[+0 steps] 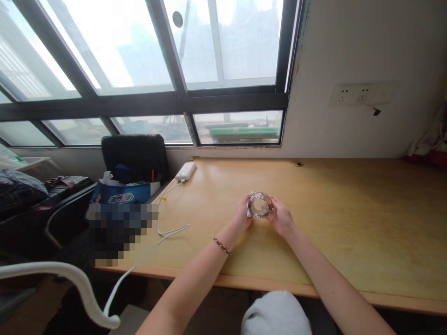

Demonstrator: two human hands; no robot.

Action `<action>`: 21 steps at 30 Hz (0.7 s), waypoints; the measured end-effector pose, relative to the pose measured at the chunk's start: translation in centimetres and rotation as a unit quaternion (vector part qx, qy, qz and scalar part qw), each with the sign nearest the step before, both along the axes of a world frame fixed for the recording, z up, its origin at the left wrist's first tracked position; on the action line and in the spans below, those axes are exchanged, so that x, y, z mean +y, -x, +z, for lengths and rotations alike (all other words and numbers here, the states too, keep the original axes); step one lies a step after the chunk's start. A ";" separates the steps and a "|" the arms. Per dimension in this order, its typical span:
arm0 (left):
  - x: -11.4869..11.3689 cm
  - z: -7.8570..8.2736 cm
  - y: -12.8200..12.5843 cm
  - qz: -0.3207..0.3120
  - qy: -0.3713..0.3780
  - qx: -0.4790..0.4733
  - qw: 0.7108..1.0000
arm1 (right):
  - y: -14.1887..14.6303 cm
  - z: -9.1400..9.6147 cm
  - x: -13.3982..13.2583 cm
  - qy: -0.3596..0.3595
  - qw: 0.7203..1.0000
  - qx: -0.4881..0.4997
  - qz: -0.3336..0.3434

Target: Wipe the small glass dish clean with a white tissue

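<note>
Both hands hold a round clear glass dish (260, 204) with a thick, patterned rim above the wooden table. My left hand (245, 209), with a braided bracelet on its wrist, is closed around the dish's left side. A bit of white tissue or cloth (249, 208) shows between that hand and the glass. My right hand (281, 217) grips the opposite side, its fingers partly hidden behind the dish. Whether the dish touches the tabletop I cannot tell.
A white power bank (186, 171) with a white cable (171, 232) lies on the table (349, 223) at the left. Beyond the table's left edge stand a black chair (134, 151) and a blue bag (120, 197). Wall sockets (363, 94) are at the upper right.
</note>
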State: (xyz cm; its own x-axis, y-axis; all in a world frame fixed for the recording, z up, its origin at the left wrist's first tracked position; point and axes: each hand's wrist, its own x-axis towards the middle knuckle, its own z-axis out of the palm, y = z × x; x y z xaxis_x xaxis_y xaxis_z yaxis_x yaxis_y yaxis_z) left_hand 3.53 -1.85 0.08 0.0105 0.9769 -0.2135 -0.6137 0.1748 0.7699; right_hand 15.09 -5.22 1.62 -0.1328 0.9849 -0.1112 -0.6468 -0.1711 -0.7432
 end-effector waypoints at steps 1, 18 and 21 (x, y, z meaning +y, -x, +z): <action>0.1 -0.1 0.0 -0.006 0.005 -0.006 1.000 | 0.0 0.1 -0.1 0.012 1.000 0.011 0.011; 0.4 1.1 1.0 -0.050 0.027 -0.032 0.998 | 0.1 0.0 -0.1 0.051 0.988 0.060 0.129; 0.9 1.3 2.0 -0.072 0.031 -0.049 0.996 | -0.2 0.6 -0.4 0.056 0.985 0.033 0.162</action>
